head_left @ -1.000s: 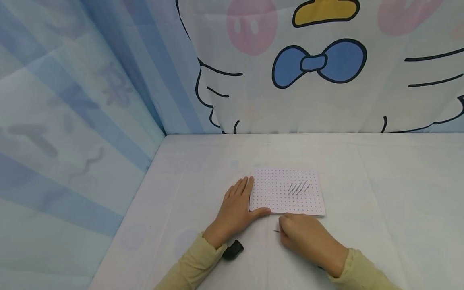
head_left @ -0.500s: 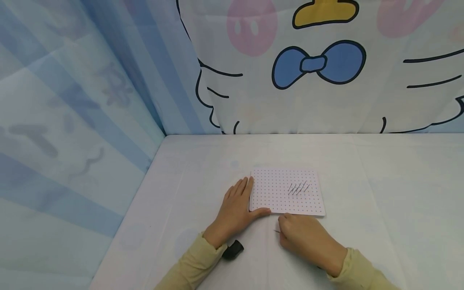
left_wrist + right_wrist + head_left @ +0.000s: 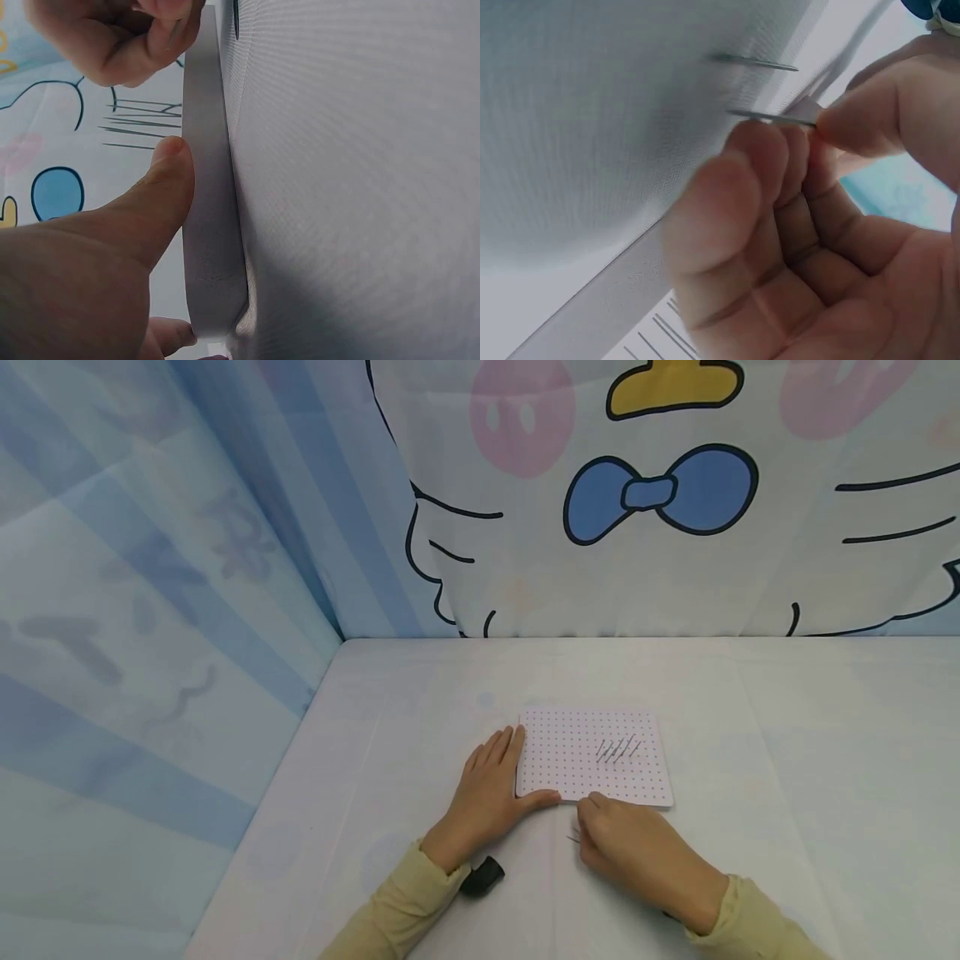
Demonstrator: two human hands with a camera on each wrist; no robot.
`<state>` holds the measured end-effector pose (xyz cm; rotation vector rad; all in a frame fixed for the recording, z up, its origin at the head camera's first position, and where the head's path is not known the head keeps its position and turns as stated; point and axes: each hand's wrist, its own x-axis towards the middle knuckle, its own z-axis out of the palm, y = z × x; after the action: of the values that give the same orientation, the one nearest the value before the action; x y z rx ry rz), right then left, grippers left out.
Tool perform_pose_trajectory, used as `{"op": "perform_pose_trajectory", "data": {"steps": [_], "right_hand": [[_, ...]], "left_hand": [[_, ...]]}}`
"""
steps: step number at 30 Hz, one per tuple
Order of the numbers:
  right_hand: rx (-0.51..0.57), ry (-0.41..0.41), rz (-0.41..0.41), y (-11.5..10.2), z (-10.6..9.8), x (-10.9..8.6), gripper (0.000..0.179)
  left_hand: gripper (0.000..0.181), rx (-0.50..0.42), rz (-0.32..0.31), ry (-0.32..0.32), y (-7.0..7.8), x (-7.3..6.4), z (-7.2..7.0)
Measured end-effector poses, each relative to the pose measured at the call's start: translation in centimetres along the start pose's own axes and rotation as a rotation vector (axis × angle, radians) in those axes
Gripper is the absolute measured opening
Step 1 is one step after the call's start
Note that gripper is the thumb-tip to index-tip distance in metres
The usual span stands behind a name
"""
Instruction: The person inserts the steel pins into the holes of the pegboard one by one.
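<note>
A white board (image 3: 570, 768) dotted with a grid of small holes lies flat on the table. Several thin metal pins (image 3: 618, 750) stand slanted in its right half. My left hand (image 3: 487, 785) rests along the board's left edge, fingers straight, thumb against the near edge. Just off that near edge, my right hand (image 3: 633, 852) has curled fingers. The right wrist view shows a thin metal pin (image 3: 772, 117) pinched at the thumb tip. A second pin (image 3: 757, 63) shows beside it against the white cloth; I cannot tell whether the hand holds it.
White cloth (image 3: 787, 777) covers the table. Behind it hangs a printed curtain (image 3: 675, 577) with a blue bow, and another curtain (image 3: 150, 693) runs down the left side. A black device (image 3: 482, 877) sits by the left wrist.
The right hand's fingers have shifted slightly up toward the board's near edge. Two thin pin lines now show beside it in the head view, where one showed before. The left hand stays put.
</note>
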<state>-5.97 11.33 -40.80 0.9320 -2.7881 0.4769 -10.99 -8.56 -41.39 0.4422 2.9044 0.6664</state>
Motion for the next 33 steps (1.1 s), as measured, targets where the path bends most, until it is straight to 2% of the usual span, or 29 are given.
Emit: {"op": "perform_pose_trajectory", "data": {"steps": [8, 12, 18, 26, 33], "right_hand": [[0.150, -0.043, 0.036, 0.2, -0.9, 0.2, 0.027], [0.189, -0.031, 0.064, 0.3, -1.3, 0.3, 0.027], [0.178, 0.057, 0.081, 0.5, -1.9, 0.2, 0.021], [0.101, 0.220, 0.023, 1.4, -2.6, 0.3, 0.024], [0.097, 0.239, 0.062, 2.1, -3.4, 0.1, 0.023]], "left_hand": [[0.102, 0.006, 0.002, 0.004, -0.1, 0.0, 0.0], [0.102, 0.001, 0.001, 0.003, -0.1, 0.0, 0.1], [0.102, 0.004, 0.003, 0.002, -0.1, 0.1, 0.2], [0.102, 0.023, -0.002, -0.001, -0.1, 0.2, 0.3], [0.102, 0.030, 0.000, -0.001, -0.2, 0.2, 0.3]]}}
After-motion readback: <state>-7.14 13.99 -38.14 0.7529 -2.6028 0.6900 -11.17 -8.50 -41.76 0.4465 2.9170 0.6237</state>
